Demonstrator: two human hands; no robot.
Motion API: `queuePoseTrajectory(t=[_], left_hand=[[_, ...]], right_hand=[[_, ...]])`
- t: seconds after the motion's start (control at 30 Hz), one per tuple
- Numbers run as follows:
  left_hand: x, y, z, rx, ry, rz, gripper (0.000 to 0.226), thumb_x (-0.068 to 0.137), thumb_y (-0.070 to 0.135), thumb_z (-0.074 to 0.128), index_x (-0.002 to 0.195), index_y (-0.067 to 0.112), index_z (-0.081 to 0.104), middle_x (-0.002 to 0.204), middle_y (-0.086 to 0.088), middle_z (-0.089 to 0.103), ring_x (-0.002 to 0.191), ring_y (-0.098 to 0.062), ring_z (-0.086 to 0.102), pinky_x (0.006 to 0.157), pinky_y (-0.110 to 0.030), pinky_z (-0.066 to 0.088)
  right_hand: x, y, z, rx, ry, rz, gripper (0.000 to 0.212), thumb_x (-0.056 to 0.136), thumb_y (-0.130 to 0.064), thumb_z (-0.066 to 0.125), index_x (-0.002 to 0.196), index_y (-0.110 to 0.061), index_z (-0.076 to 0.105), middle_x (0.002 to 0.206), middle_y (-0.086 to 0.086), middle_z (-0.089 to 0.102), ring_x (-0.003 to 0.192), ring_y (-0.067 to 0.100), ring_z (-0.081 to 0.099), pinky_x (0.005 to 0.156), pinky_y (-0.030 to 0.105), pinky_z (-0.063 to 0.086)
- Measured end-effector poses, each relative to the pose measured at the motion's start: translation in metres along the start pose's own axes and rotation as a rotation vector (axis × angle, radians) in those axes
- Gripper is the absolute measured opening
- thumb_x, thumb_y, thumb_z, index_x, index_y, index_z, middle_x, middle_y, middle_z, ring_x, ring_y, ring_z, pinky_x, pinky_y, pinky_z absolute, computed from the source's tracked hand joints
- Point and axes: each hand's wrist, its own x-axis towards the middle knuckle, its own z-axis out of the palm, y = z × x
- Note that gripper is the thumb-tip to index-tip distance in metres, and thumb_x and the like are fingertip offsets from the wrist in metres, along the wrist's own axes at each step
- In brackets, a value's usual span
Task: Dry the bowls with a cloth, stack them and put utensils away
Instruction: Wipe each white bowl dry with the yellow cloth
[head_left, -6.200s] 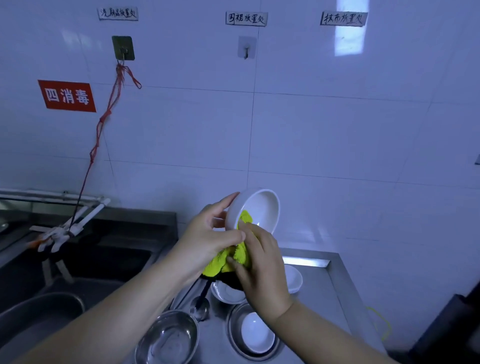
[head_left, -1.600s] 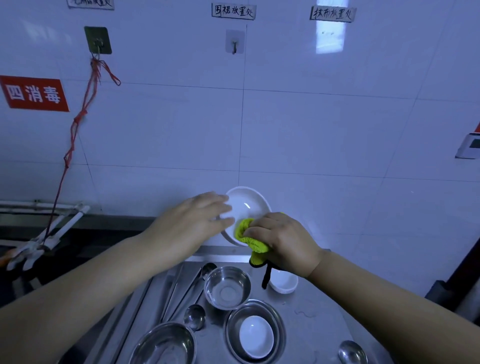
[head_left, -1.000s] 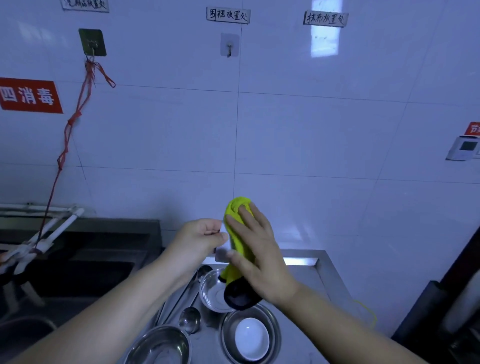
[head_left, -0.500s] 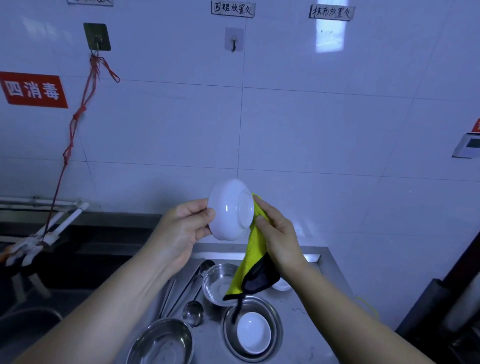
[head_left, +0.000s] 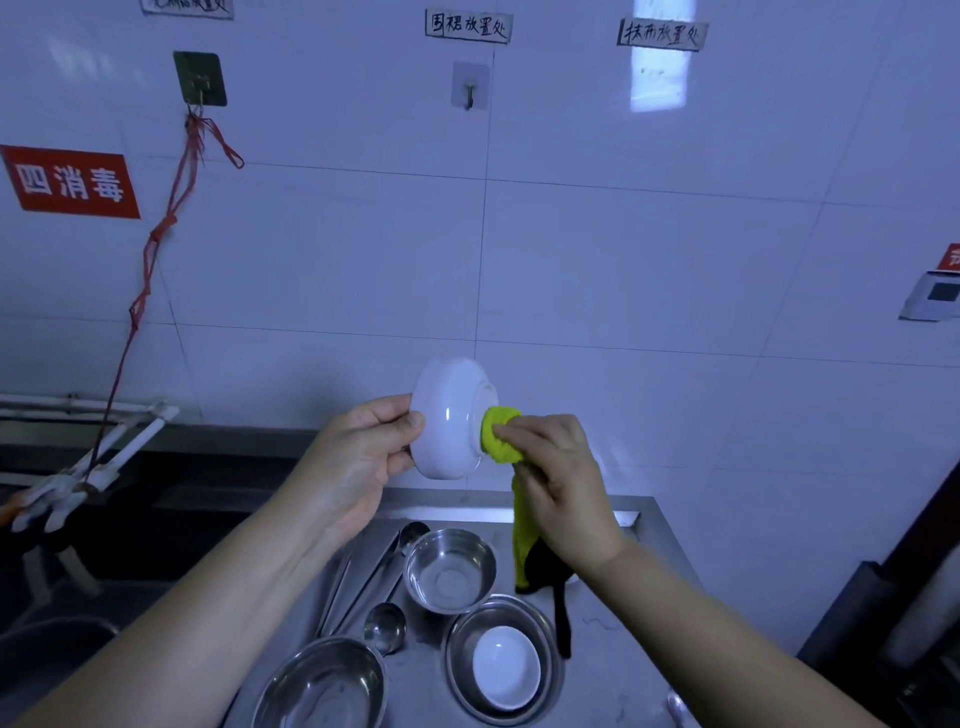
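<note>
Left hand (head_left: 358, 457) pinches the white bowl (head_left: 449, 418) by its rim; right hand (head_left: 558, 467) presses the bunched cloth (head_left: 498, 434) against its base (a wet rim could slip onto the tabletop (head_left: 618, 613)).

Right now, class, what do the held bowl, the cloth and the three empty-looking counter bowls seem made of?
White bowl: glossy ceramic or melamine, by its sheen; unclear which. Yellow cloth: soft fabric, bunched and drooping. Counter bowls: probably stainless steel, mirror-like grey reflections.

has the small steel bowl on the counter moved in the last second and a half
No. The small steel bowl sits in the same spot relative to the white bowl in the steel dish and the ladle; only the camera shifted.
</note>
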Motion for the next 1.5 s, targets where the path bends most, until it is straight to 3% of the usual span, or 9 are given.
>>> queuePoseTrajectory(t=[0.2,0.4,0.5,0.63,0.8,0.93,1.17,1.37,1.5], left_hand=[[-0.004,-0.001,0.012,0.062,-0.051,0.008,0.022,0.091,-0.002,0.048,0.093,0.007,0.068,0.082,-0.001,0.074,0.073,-0.012,0.069,0.062,-0.021,0.055],[-0.004,-0.001,-0.001,0.095,0.051,0.004,0.018,0.089,-0.001,0.053,0.091,0.007,0.069,0.083,-0.002,0.074,0.077,-0.014,0.068,0.067,-0.023,0.055],[-0.007,-0.002,0.002,0.132,0.017,0.019,0.018,0.088,0.000,0.055,0.089,0.010,0.070,0.082,0.000,0.074,0.076,-0.011,0.068,0.072,-0.026,0.054],[-0.009,0.001,0.019,0.079,-0.028,0.036,0.021,0.089,0.000,0.054,0.089,0.011,0.072,0.086,-0.003,0.074,0.079,-0.013,0.070,0.074,-0.027,0.057],[-0.003,0.014,0.029,-0.109,0.072,0.008,0.019,0.091,-0.003,0.050,0.082,0.006,0.064,0.071,-0.003,0.072,0.065,-0.013,0.068,0.059,-0.021,0.056],[-0.001,0.019,0.034,-0.328,0.130,-0.008,0.018,0.093,-0.003,0.047,0.081,0.008,0.057,0.062,0.001,0.069,0.057,-0.007,0.066,0.054,-0.019,0.054],[-0.009,0.000,0.049,-0.393,0.057,-0.044,0.023,0.092,-0.003,0.047,0.078,0.010,0.060,0.068,-0.001,0.068,0.064,-0.007,0.064,0.062,-0.014,0.053],[-0.007,0.001,0.048,-0.448,0.089,-0.117,0.017,0.093,-0.002,0.047,0.084,0.007,0.059,0.074,-0.005,0.069,0.070,-0.011,0.066,0.070,-0.019,0.055],[-0.011,0.005,0.045,-0.559,0.151,-0.168,0.023,0.096,0.002,0.045,0.076,0.008,0.054,0.067,-0.004,0.071,0.062,-0.009,0.070,0.069,-0.026,0.058]], right_hand=[[0.025,-0.027,-0.006,0.236,0.062,0.310,0.038,0.080,-0.009,0.050,0.111,-0.024,0.067,0.111,-0.016,0.061,0.110,0.008,0.049,0.094,0.012,0.036],[0.008,-0.036,-0.018,0.277,-0.144,0.250,0.039,0.081,-0.011,0.054,0.108,-0.036,0.067,0.109,-0.023,0.061,0.113,0.003,0.050,0.095,0.012,0.036],[0.029,-0.037,-0.031,0.269,-0.068,0.305,0.039,0.079,-0.017,0.056,0.109,-0.042,0.062,0.108,-0.034,0.059,0.113,0.002,0.049,0.094,0.010,0.036],[0.043,-0.047,-0.018,0.208,-0.019,0.287,0.046,0.084,-0.032,0.051,0.129,-0.029,0.055,0.126,-0.025,0.048,0.121,-0.008,0.035,0.102,0.007,0.024],[0.021,-0.051,0.010,-0.010,0.087,-0.057,0.042,0.092,-0.018,0.046,0.133,-0.017,0.052,0.135,-0.001,0.049,0.121,0.025,0.038,0.107,0.027,0.027],[-0.009,-0.042,0.026,-0.255,0.110,-0.246,0.040,0.092,-0.009,0.048,0.131,-0.016,0.050,0.133,0.001,0.046,0.119,0.028,0.041,0.104,0.035,0.029],[0.019,-0.051,0.017,-0.216,0.207,-0.001,0.042,0.097,-0.030,0.039,0.138,-0.023,0.045,0.144,-0.003,0.041,0.127,0.026,0.033,0.107,0.033,0.022],[0.008,-0.036,0.022,-0.237,0.222,-0.156,0.040,0.094,-0.017,0.039,0.132,-0.021,0.051,0.141,0.000,0.044,0.129,0.029,0.036,0.103,0.041,0.030],[-0.004,-0.019,0.020,0.000,0.295,0.005,0.044,0.093,-0.009,0.032,0.136,-0.011,0.044,0.144,0.006,0.039,0.132,0.026,0.031,0.110,0.034,0.024]])
